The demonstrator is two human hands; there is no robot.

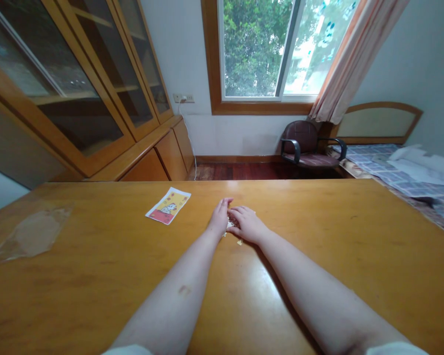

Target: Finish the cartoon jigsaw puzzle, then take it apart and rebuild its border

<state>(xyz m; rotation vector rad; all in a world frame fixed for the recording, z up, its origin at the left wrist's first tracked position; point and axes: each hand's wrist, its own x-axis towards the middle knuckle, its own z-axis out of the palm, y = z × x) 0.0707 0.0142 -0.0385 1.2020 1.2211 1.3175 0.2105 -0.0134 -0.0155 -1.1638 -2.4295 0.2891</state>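
My left hand [219, 218] stands on its edge on the wooden table, fingers stretched out, along the left side of a small heap of pale pieces [230, 224]. My right hand [246, 223] curves over the heap from the right, thumb apart from its fingers. Between them the two hands enclose the pieces and hide most of them. They look like small jigsaw pieces. A loose piece [240, 242] lies on the table just in front of my right hand. To the left of my hands is a picture card [169, 205] with a white animal on yellow and red.
A clear plastic bag [33, 231] lies flat at the left of the table [340, 246]. Beyond the table's far edge are a glass-door cabinet [96, 88], a chair with armrests [311, 143] and a bed [410, 162].
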